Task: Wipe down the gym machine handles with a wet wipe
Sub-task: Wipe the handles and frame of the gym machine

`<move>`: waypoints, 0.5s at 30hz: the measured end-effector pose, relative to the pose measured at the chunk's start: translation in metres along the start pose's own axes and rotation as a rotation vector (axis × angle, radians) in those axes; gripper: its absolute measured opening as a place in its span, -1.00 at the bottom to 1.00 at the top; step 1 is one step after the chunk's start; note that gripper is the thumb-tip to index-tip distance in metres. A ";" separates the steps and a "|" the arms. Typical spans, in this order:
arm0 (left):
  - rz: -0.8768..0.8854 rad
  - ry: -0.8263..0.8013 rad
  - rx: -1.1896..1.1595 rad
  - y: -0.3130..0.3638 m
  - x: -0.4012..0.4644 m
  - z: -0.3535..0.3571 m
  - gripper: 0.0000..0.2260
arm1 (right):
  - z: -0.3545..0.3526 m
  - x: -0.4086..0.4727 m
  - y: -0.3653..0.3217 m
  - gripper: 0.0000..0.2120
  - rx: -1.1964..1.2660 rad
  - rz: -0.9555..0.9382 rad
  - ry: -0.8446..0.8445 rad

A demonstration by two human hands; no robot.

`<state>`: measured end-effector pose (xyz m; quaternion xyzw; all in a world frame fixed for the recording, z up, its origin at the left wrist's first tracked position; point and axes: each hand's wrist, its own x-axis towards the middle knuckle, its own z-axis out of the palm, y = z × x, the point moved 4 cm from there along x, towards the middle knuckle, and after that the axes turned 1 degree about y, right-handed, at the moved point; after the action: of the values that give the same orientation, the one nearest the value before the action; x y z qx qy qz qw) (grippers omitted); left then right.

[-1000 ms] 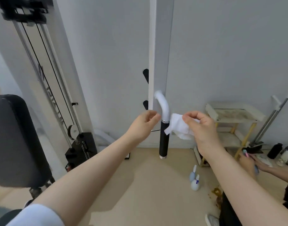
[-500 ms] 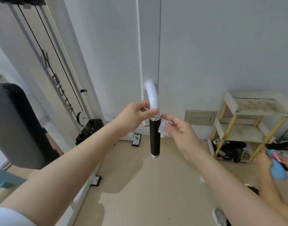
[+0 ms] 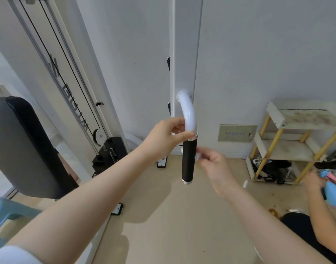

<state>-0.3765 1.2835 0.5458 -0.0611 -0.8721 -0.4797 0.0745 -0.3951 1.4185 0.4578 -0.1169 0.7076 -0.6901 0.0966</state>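
Head view of a gym machine handle: a white curved tube leaves a white upright post and ends in a black vertical grip with silver end rings. The left hand holds the white tube just above the upper ring, fingers curled round it and thumb across the front. The right hand, motion-blurred, pinches a bunched white wet wipe against the right side of the black grip, near its middle. At left stand a black padded backrest and the cable column. At right, a two-tier shelf with yellow legs stands by the wall; another person's hand holds a blue bottle.
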 end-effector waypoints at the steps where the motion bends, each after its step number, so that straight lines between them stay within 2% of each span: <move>1: 0.009 0.005 -0.003 -0.001 -0.001 0.001 -0.87 | 0.004 -0.002 0.012 -0.69 -0.076 0.032 -0.021; 3: 0.025 0.014 -0.019 -0.002 -0.002 0.003 -0.88 | 0.002 0.001 0.009 -0.71 -0.071 0.029 0.005; 8: 0.014 0.046 -0.061 0.003 -0.003 0.011 -0.87 | -0.018 0.016 -0.043 -0.73 0.171 -0.230 0.064; 13: -0.025 0.174 -0.081 0.006 -0.003 0.024 -0.86 | -0.025 0.018 0.010 -0.81 0.162 0.053 0.053; 15: -0.029 0.200 -0.099 0.009 -0.004 0.030 -0.85 | -0.032 0.020 0.008 -0.84 0.230 0.050 0.054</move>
<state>-0.3728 1.3138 0.5368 -0.0036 -0.8364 -0.5268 0.1512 -0.4242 1.4433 0.4516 -0.0686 0.6286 -0.7672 0.1074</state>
